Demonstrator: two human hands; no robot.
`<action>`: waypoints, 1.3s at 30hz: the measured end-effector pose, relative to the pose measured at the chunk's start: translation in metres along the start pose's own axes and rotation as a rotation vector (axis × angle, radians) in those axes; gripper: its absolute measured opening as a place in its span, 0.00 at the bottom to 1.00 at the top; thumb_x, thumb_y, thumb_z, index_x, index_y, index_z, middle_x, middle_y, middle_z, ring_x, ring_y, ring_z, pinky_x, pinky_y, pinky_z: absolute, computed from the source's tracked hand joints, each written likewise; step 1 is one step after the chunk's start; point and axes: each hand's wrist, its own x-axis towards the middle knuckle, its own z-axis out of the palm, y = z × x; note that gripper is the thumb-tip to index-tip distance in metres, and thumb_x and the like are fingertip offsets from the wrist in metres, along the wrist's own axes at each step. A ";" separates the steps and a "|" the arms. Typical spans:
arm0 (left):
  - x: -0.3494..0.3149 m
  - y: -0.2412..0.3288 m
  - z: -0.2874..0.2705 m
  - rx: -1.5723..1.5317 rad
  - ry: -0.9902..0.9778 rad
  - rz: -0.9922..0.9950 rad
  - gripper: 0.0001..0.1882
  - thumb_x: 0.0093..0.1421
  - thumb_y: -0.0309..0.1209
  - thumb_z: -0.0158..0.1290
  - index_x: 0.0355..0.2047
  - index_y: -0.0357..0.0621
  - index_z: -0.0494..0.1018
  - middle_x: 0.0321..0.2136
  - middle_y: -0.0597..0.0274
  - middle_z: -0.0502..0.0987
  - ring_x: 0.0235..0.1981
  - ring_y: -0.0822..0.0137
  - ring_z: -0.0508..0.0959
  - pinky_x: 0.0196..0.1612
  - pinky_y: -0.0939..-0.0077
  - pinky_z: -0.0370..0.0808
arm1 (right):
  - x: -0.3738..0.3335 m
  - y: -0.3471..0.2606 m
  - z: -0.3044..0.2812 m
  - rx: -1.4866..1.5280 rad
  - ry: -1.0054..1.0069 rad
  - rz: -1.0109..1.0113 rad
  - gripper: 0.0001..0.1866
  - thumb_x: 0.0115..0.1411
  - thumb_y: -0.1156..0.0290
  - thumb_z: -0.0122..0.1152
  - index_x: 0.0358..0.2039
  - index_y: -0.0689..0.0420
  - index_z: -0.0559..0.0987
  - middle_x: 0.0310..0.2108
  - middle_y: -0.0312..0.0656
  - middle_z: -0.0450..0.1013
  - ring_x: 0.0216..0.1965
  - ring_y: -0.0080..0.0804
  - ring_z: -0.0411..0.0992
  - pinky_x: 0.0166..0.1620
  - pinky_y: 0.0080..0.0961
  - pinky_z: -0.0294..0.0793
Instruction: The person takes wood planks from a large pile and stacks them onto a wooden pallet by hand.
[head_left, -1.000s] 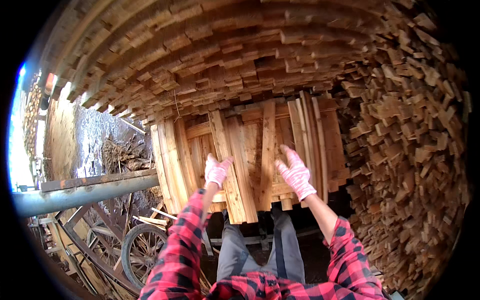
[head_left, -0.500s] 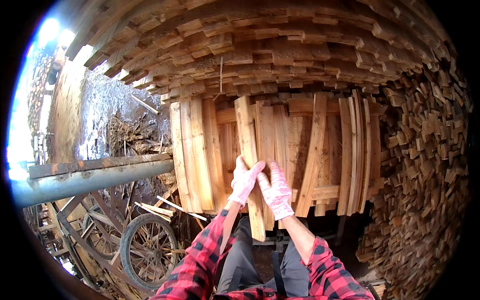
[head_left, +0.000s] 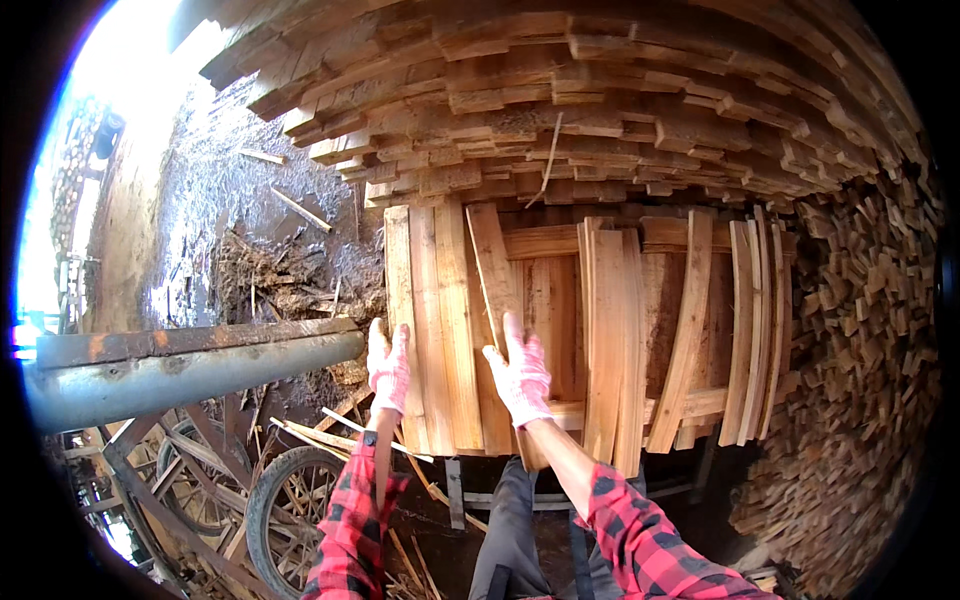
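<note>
Both my hands wear pink-and-white gloves. My left hand (head_left: 389, 372) is open, fingers stretched forward, at the outer left edge of several wooden boards (head_left: 428, 300) laid side by side. My right hand (head_left: 522, 378) is open too, thumb apart, its palm against a slanting board (head_left: 490, 255) to the right of that group. Further right lie a middle group of boards (head_left: 612, 330), a single bowed board (head_left: 688, 325) and several narrow boards (head_left: 755, 330) on edge. Crosswise pieces (head_left: 545, 241) show beneath them.
A tall stack of board ends (head_left: 540, 100) rises behind. More piled wood (head_left: 860, 360) stands at right. A metal pipe (head_left: 200, 375) juts in from the left, above a spoked wheel (head_left: 295, 520) and metal frame. Wood scraps (head_left: 300, 210) lie on the wet ground.
My left hand has let go of the middle board and gone to the left edge of the row. That board appears shifted right, beside the middle group. The view has turned slightly left.
</note>
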 end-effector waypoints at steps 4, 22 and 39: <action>0.035 0.019 -0.005 0.175 -0.349 -0.168 0.39 0.67 0.52 0.53 0.68 0.39 0.58 0.58 0.52 0.75 0.57 0.57 0.75 0.60 0.66 0.68 | 0.004 -0.006 0.027 0.116 -0.041 0.042 0.35 0.67 0.58 0.56 0.73 0.41 0.57 0.70 0.64 0.54 0.65 0.57 0.63 0.59 0.45 0.72; -0.037 0.039 0.064 -0.200 -0.179 0.434 0.31 0.68 0.40 0.55 0.66 0.39 0.63 0.65 0.48 0.66 0.66 0.55 0.66 0.68 0.61 0.63 | -0.028 0.090 -0.086 -0.348 0.436 0.142 0.45 0.55 0.49 0.69 0.69 0.47 0.61 0.65 0.63 0.59 0.62 0.65 0.62 0.61 0.55 0.65; -0.160 0.064 0.255 -0.242 -0.653 -0.371 0.33 0.73 0.45 0.45 0.74 0.55 0.49 0.63 0.54 0.69 0.61 0.67 0.69 0.60 0.80 0.64 | 0.005 0.158 -0.160 0.164 0.128 0.332 0.38 0.64 0.56 0.60 0.72 0.44 0.56 0.65 0.60 0.62 0.59 0.60 0.68 0.57 0.47 0.72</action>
